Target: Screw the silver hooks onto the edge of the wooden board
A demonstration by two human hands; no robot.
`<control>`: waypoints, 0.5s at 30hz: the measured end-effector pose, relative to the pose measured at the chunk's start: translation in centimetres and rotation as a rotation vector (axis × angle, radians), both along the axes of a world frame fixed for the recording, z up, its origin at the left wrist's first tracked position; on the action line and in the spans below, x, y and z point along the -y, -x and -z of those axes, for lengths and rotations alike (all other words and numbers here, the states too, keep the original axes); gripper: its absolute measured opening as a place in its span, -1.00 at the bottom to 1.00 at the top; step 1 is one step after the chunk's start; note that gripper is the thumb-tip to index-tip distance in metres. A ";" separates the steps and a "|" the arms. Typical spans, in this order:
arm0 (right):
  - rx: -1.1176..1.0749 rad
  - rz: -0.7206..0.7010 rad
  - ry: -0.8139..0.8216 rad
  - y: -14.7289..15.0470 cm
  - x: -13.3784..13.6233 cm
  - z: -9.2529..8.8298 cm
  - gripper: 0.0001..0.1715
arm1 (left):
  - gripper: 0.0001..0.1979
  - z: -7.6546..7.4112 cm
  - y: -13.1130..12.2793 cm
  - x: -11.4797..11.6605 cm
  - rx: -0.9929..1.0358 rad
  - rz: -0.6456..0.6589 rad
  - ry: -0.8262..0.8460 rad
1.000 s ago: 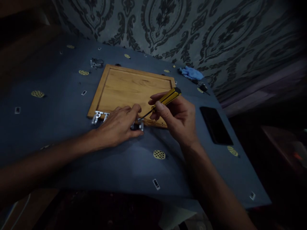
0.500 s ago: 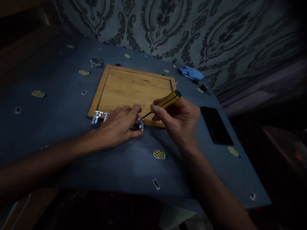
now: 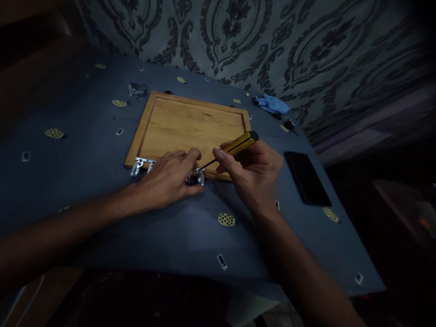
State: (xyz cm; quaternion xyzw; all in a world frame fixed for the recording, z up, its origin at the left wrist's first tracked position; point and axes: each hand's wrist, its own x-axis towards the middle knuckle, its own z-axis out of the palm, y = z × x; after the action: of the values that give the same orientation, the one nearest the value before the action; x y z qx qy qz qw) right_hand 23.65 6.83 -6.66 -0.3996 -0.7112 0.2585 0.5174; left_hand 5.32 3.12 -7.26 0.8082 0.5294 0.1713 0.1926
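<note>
our left hand [image 3: 166,177] rests over a metal hinge [image 3: 201,178]; our right hand [image 3: 256,171] holds a screwdriver [image 3: 242,143], centre frame.
if the slanted tip skids off the hinge, we could gouge the wooden panel [image 3: 192,123] at the frame's centre or jab our own fingers. the left is half-spread across the panel's lower edge, thumb beside the hinge; whether it grips, we cannot tell. the right pinches the handle narrowly.

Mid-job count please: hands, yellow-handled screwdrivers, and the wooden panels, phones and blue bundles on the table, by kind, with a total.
Hands: 2 (left hand, right hand)
Yellow-handled screwdriver: 1
Wooden panel: 1
Black phone: 1
Blue bundle: 1
Total: 6
</note>
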 end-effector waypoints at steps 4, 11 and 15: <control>-0.075 0.036 -0.035 -0.1 0.0 -0.4 -0.71 | -0.47 0.0 0.0 0.0 0.009 -0.007 0.010; -0.062 0.046 -0.060 -0.1 -0.3 -0.3 -0.75 | -0.46 0.0 0.1 0.1 0.007 -0.009 0.007; -0.021 0.032 -0.038 0.0 -0.2 0.1 -0.77 | -0.46 0.0 0.0 0.0 0.003 -0.009 0.005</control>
State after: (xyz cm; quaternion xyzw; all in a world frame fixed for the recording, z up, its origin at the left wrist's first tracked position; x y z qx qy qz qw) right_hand 23.68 7.02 -6.74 -0.3982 -0.7041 0.2408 0.5364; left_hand 5.29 3.14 -7.24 0.8051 0.5331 0.1722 0.1948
